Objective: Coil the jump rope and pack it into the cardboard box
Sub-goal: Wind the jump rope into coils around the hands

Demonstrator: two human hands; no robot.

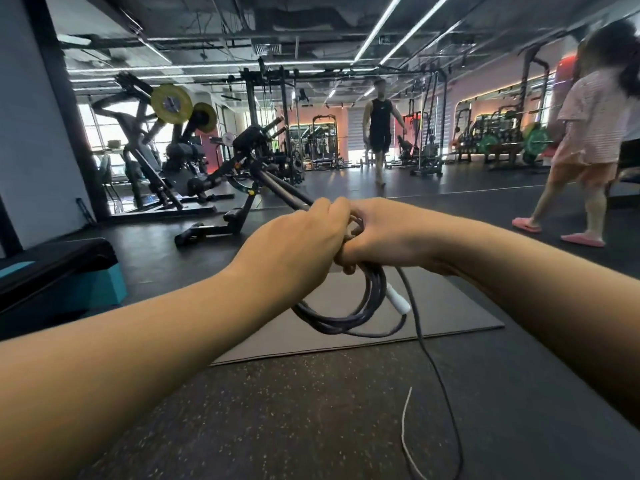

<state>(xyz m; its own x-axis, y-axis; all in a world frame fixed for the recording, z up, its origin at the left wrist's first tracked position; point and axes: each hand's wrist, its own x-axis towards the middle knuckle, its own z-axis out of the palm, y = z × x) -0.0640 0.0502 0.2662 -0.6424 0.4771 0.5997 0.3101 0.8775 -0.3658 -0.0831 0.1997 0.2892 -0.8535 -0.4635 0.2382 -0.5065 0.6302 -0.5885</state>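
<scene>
A black jump rope (pixel 363 306) hangs in several loops below my two hands, held out in front of me at mid-frame. My left hand (pixel 298 244) and my right hand (pixel 388 237) are pressed together, both closed around the top of the coil. A white handle (pixel 398 299) dangles at the right side of the loops. One loose strand of the rope (pixel 440 382) trails down to the floor at the lower right. No cardboard box is in view.
A grey mat (pixel 450 306) lies on the dark speckled gym floor under the coil. A thin white string (pixel 405 431) lies near me. A black and teal step (pixel 69 271) sits left. Weight machines (pixel 173 150) stand behind; two people walk ahead and at right.
</scene>
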